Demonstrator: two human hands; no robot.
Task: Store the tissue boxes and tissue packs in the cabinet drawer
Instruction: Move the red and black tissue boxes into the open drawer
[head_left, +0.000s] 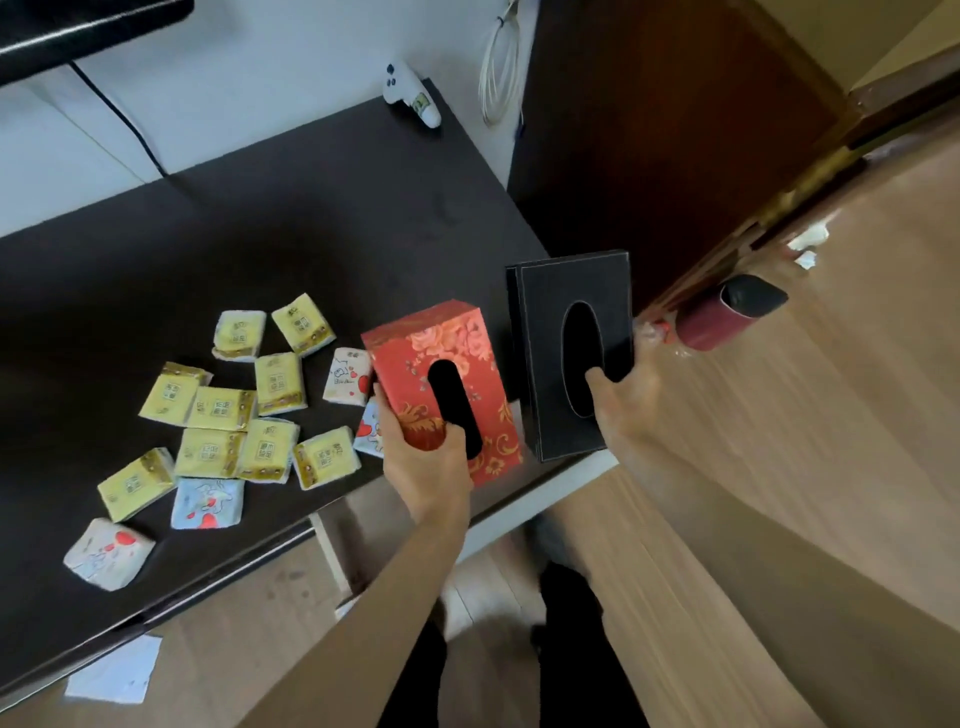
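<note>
My left hand (421, 457) grips a red floral tissue box (447, 353) by its near end, thumb at the oval slot. My right hand (621, 400) holds a black leather tissue box (550, 322) from its near right side, thumb in the slot. Both boxes hover at the right front corner of the dark cabinet top (291, 228). Several yellow tissue packs (270, 447) and several white-blue cartoon packs (208, 503) lie scattered on the top to the left. The cabinet drawer (270, 587) beneath the front edge is pulled out, its light wood bottom showing.
A white game controller (413, 96) lies at the back of the top, with a coiled white cable (498, 78) on the wall. A dark wooden door (675, 130) stands right, a red door stopper (727, 312) on the floor. A white paper (114, 673) lies in the drawer.
</note>
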